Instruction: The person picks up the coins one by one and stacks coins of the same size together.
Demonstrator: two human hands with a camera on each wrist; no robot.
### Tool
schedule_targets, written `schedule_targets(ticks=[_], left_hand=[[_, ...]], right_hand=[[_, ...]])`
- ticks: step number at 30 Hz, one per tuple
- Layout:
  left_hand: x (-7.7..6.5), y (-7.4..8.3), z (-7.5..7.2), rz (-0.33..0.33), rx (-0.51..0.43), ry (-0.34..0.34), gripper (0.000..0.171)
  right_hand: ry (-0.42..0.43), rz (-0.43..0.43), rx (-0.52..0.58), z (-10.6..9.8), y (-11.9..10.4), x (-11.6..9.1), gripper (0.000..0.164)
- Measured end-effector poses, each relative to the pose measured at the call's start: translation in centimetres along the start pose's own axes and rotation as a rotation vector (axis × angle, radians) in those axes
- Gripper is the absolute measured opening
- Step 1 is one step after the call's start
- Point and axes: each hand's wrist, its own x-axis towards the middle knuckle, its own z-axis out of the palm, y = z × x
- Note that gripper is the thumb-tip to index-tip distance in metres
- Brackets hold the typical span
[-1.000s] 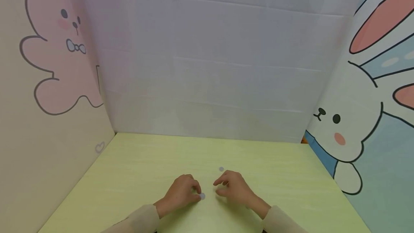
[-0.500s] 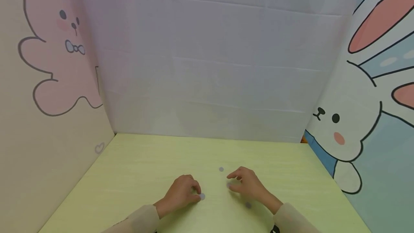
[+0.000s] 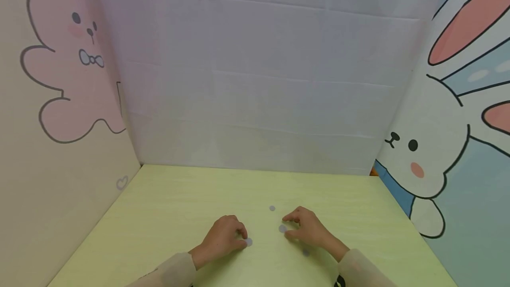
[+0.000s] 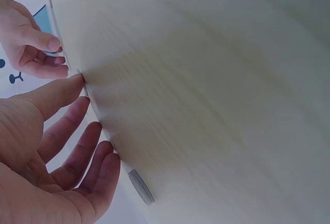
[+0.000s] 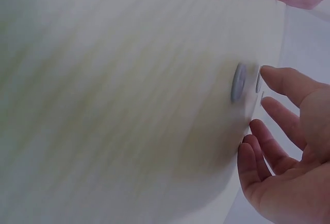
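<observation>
Small flat grey discs lie on the pale yellow tabletop. My left hand [image 3: 224,237] rests on the table with its fingers loosely bent and the thumb tip at the edge of one disc [image 3: 249,242]. In the left wrist view another disc [image 4: 141,187] lies just beyond the little finger; the hand hides it in the head view. My right hand [image 3: 310,228] has its thumb tip at the edge of a second disc [image 3: 282,228], index finger spread apart from the thumb. A third disc [image 3: 306,253] sits in shadow beside the right wrist.
One more grey disc [image 3: 272,208] lies farther back, left of the right fingertips. The yellow tabletop [image 3: 191,189] ends at a plain white back panel [image 3: 255,79]. Side panels with a pink cartoon bear [image 3: 79,79] and a white rabbit [image 3: 434,154] stand left and right.
My right hand has moved to the right, and the discs by its thumb and wrist have come into view. The left hand stays in place by its disc.
</observation>
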Motion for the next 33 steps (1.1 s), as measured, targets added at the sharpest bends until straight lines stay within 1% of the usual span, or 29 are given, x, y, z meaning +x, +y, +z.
schedule_targets(ticks=[11, 20, 26, 33], left_hand=[[0.03, -0.03, 0.06, 0.009, 0.013, 0.003, 0.012], [-0.16, 0.23, -0.04, 0.001, 0.008, 0.006, 0.012], [-0.11, 0.08, 0.03, 0.003, -0.003, 0.003, 0.012], [-0.11, 0.17, -0.02, 0.009, -0.005, 0.006, 0.012]], right_hand=[[0.005, 0.014, 0.007, 0.35, 0.02, -0.14, 0.031], [0.039, 0.024, -0.043, 0.83, -0.01, -0.05, 0.025], [0.052, 0.034, -0.059, 0.93, -0.30, -0.12, 0.024], [0.046, 0.051, -0.067, 0.88, -0.56, -0.04, 0.022]])
